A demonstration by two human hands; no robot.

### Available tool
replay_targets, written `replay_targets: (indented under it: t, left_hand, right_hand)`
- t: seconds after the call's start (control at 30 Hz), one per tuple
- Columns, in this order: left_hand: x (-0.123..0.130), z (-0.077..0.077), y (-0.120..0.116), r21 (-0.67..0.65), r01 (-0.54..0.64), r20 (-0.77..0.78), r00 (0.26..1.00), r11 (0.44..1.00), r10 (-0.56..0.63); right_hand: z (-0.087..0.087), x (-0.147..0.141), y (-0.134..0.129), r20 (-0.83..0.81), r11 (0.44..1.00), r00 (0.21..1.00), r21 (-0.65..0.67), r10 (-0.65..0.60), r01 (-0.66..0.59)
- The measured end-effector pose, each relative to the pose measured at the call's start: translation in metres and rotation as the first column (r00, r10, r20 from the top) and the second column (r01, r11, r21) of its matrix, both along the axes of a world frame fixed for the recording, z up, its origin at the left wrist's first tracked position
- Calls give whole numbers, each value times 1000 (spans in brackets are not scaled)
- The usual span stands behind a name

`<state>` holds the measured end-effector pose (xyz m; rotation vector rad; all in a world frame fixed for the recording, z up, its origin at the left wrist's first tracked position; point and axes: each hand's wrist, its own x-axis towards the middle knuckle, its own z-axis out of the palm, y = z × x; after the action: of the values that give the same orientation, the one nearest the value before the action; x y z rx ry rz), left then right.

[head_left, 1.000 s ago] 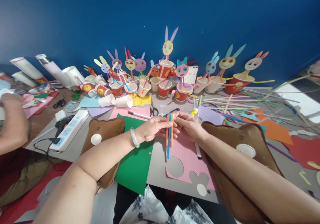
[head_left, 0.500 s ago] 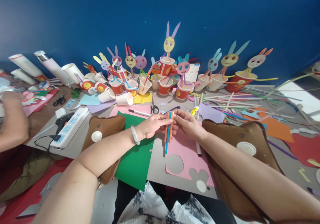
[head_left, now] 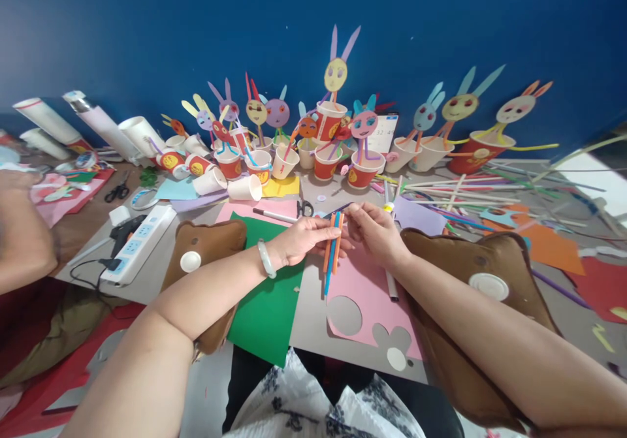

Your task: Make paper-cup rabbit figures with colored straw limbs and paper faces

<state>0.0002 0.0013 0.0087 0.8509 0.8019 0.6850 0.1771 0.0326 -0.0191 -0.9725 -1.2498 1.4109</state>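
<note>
My left hand point(head_left: 306, 237), with a pale bangle point(head_left: 266, 259) on its wrist, grips a small bundle of orange and blue strips point(head_left: 333, 252) upright over the table. Just to the right, my right hand point(head_left: 375, 229) is closed in a pinch near the bundle's top; what it holds, if anything, is too small to make out. Under the hands lie a green sheet point(head_left: 267, 294) on the left and a pink sheet point(head_left: 362, 281) with cut-out holes on the right.
Paper cups with rabbit-faced figures point(head_left: 365, 170) line the back by the blue wall. Brown cushions point(head_left: 484, 262) lie on both sides. A power strip point(head_left: 140, 245) is at left, beyond it another person's arm point(head_left: 24, 235). Loose strips point(head_left: 455, 193) and scissors point(head_left: 304, 209) lie behind.
My right hand has moved slightly up and right, away from the top of the bundle. The bundle stays in my left hand. The view has shifted a little.
</note>
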Motion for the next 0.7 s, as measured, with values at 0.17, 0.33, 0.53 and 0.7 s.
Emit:
replay_targets:
  t: [0.17, 0.33, 0.53, 0.7]
  left_hand:
    - [1, -4, 1, 45, -14, -7, 1000, 999, 15]
    - [3, -4, 1, 45, -22, -13, 1000, 999, 23]
    - [2, -1, 0, 39, -8, -31, 999, 999, 10]
    - [2, -1, 0, 31, 11, -24, 1000, 999, -10]
  right_hand:
    - [4, -2, -3, -83, 996, 996, -75, 34, -40]
    - [7, -3, -8, -145, 978, 975, -97, 168, -183]
    - [5, -2, -7, -195, 974, 967, -117, 167, -192]
    - [10, -3, -8, -199, 962, 960, -149, 197, -229]
